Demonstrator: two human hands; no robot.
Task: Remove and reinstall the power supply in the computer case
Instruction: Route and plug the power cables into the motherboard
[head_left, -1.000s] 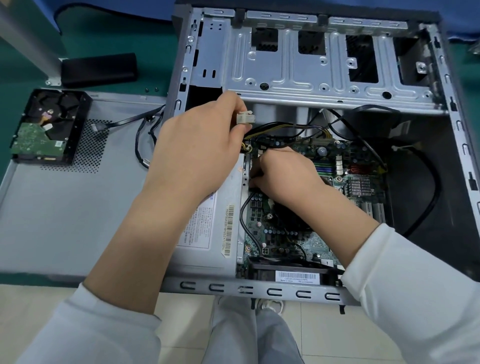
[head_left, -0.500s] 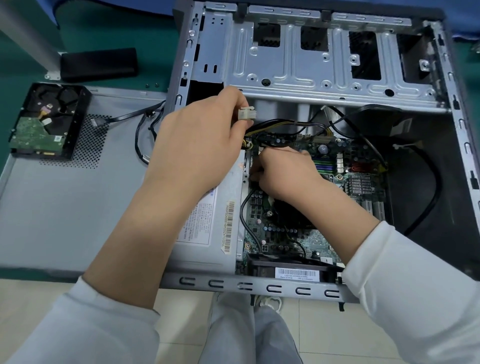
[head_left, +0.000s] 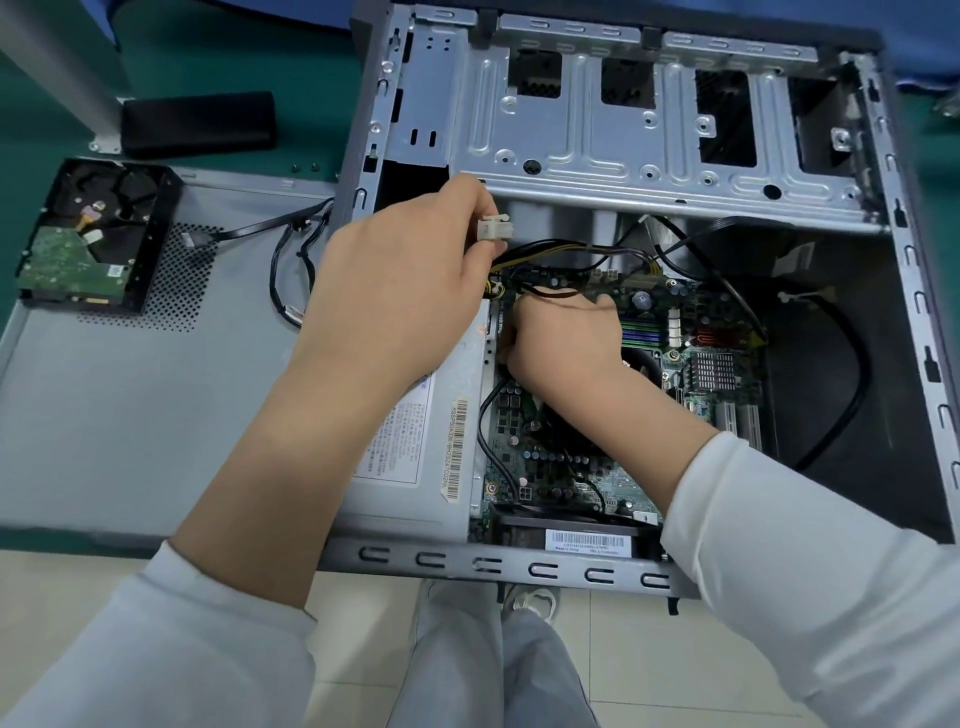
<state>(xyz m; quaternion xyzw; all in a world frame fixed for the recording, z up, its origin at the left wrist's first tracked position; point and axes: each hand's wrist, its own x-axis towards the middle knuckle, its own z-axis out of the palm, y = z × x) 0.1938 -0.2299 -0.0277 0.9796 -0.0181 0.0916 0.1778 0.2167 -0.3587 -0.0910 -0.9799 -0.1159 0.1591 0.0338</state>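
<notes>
1. Grey metal power supply box (head_left: 415, 467) sits in the case's (head_left: 571, 145) near-left corner, long axis toward me, under my left forearm.
2. Left hand (head_left: 395, 306) grip pinches its white plastic connector (head_left: 493, 228), lifted just beyond the box.
3. Right hand (head_left: 561, 338) curled at the box's inner edge; what it holds I can't tell.

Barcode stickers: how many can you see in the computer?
2. One barcode sticker runs along the power supply, beside the left forearm. The other lies at the near edge of the case, under the motherboard. Hands may hide more.

The right hand's fingertips (head_left: 506, 343) are hidden beside the power supply (head_left: 415, 457), itself half covered by the left forearm.
</notes>
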